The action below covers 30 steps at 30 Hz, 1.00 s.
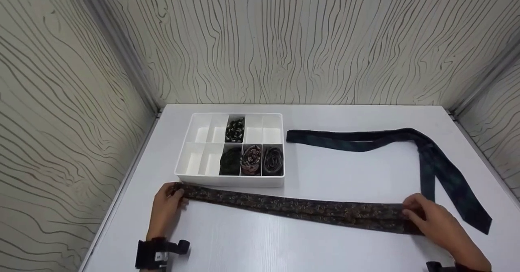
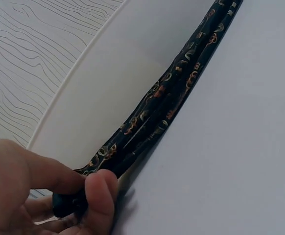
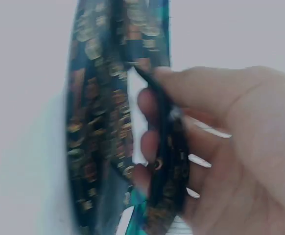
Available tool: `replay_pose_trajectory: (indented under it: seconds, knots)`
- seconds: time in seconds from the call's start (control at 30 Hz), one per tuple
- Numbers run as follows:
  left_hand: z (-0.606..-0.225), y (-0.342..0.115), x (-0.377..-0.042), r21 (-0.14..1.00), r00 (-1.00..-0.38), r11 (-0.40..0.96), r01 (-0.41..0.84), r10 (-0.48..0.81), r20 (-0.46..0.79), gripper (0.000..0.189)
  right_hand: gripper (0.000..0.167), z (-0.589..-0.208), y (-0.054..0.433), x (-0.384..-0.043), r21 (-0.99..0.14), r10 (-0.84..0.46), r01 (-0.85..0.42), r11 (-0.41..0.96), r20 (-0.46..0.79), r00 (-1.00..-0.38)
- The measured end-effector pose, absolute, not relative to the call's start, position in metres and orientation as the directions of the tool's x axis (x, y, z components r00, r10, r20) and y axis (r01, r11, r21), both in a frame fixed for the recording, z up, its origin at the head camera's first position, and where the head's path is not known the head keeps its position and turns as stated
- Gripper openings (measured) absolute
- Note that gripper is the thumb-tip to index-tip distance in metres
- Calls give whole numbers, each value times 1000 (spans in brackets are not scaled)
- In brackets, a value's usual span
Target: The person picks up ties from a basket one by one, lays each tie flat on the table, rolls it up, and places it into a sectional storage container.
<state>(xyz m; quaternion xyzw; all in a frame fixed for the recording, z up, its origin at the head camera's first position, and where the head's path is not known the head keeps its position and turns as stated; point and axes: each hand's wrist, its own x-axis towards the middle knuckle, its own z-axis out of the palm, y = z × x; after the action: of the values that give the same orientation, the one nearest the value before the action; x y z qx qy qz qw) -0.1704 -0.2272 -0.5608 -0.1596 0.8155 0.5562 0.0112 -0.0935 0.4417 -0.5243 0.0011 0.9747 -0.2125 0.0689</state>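
Two-handed, holding a dark patterned necktie [image 1: 292, 207] stretched over the desk [image 1: 227, 239], in front of a white divided tray [image 1: 229, 180] with four rolled neckties [image 1: 272, 161] inside; pinching the narrower end with the left hand [image 1: 165, 203] and the wider end with the right hand [image 1: 434, 221], beside a dark blue-green necktie [image 1: 449, 176].

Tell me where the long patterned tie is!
In the head view's lower half, the long patterned tie stretches from the left hand to the right hand, just in front of the white box.
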Motion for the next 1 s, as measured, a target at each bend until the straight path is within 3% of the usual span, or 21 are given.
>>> replay_pose_trajectory:
  seconds: [0.23,0.43,0.67,0.8,1.0]
  knots:
    - [-563,-225,-168,857,-932,437,-273,-340,-123,36,36,-531,434,-99,-373,-33,-9,928,-58,-998]
    - [-564,-210,-173,800,-947,578,-163,-320,38,22,22,-520,368,-113,-500,-130,-134,856,43,-991]
    - [-561,-191,-174,748,-959,658,-85,-257,117,15,11,-523,285,-131,-613,-387,-253,749,-94,-917]
    - [-563,-185,-173,755,-963,653,-61,-238,127,14,14,-534,261,-135,-557,-414,-276,784,-138,-900]
    - [-563,-185,-171,751,-956,641,-161,-291,43,34,18,-541,251,-139,-525,-412,-284,802,-142,-900]
